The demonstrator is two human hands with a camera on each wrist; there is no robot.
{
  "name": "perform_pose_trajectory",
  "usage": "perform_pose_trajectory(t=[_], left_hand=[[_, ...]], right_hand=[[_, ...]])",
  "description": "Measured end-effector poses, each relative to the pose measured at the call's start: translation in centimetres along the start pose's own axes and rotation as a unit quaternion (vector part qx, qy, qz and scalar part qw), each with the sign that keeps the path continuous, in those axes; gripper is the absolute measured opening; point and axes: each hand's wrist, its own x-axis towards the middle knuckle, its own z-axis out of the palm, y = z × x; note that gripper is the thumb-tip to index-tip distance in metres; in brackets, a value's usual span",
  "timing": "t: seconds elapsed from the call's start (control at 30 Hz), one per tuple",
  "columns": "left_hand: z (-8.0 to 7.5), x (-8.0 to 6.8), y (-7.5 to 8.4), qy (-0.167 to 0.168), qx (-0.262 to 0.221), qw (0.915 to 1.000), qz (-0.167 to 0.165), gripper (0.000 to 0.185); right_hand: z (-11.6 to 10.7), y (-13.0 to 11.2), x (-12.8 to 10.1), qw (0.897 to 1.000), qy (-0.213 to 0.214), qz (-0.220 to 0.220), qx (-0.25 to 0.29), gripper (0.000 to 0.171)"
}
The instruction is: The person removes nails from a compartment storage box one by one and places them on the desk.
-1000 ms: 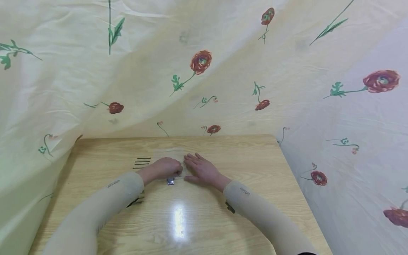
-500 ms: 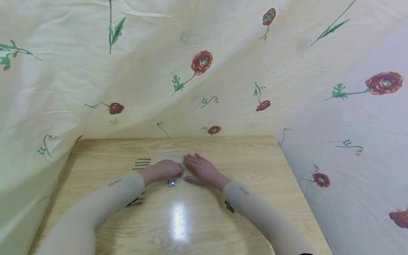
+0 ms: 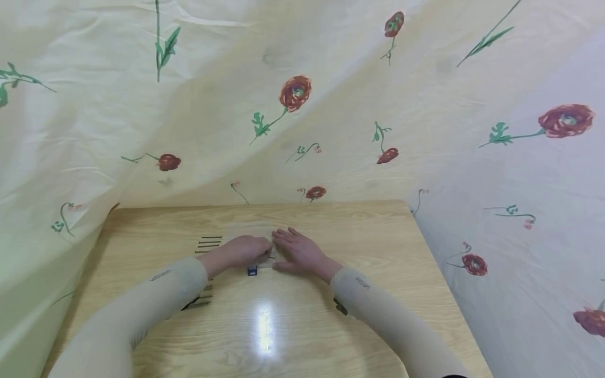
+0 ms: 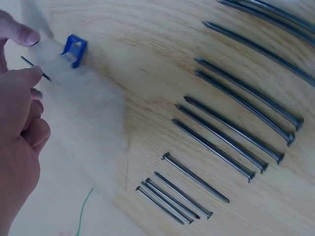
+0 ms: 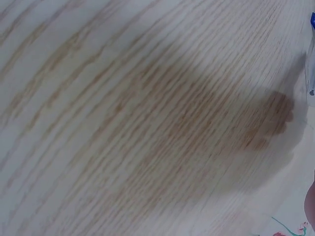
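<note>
My left hand [image 3: 257, 252] rests curled on the wooden table [image 3: 359, 231], at the edge of a clear plastic bag [image 3: 250, 231]. In the left wrist view its thumb and forefinger pinch a thin dark nail [image 4: 35, 69] at the mouth of the clear bag [image 4: 83, 103]. A blue clip [image 4: 75, 49] sits on the bag's edge, and the blue clip [image 3: 252, 271] shows just below my left hand. My right hand [image 3: 285, 240] lies flat, fingers straight, pressing the bag down beside the left hand. The right wrist view shows only table wood and a shadow.
Rows of dark nails [image 4: 231, 132], laid side by side from short to long, lie on the table left of my hands [image 3: 210, 242] and under my left forearm [image 3: 196, 302]. A flowered cloth [image 3: 302, 105] hangs behind and beside the table.
My left forearm has drifted slightly left. Both hands stay in place on the bag, and the clip below my left hand has turned to show its blue side.
</note>
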Motion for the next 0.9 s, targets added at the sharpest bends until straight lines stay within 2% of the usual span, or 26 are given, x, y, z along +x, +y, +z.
perform_pose_trajectory(t=[0.17, 0.37, 0.53, 0.7, 0.9], left_hand=[[-0.8, -0.6, 0.1, 0.015, -0.037, 0.9992, -0.008, 0.005], [-2.5, -2.3, -0.3, 0.033, -0.015, 0.9991, -0.022, 0.006], [-4.0, -5.0, -1.0, 0.037, -0.002, 0.9983, -0.045, 0.007], [-4.9, -7.7, -1.7, 0.056, 0.010, 0.9968, -0.056, 0.011], [-4.9, -10.7, -1.9, 0.059, 0.016, 0.9956, -0.071, 0.014]], right_hand=[[0.0, -0.2, 0.0, 1.000, -0.002, 0.002, -0.005, 0.080], [0.1, -0.2, -0.1, 1.000, -0.006, 0.018, -0.019, 0.080], [0.2, 0.0, -0.3, 0.999, -0.008, 0.018, -0.026, 0.080], [0.3, 0.1, -0.5, 1.000, -0.005, 0.014, -0.018, 0.080], [0.6, 0.2, -0.5, 1.000, 0.009, 0.011, -0.012, 0.081]])
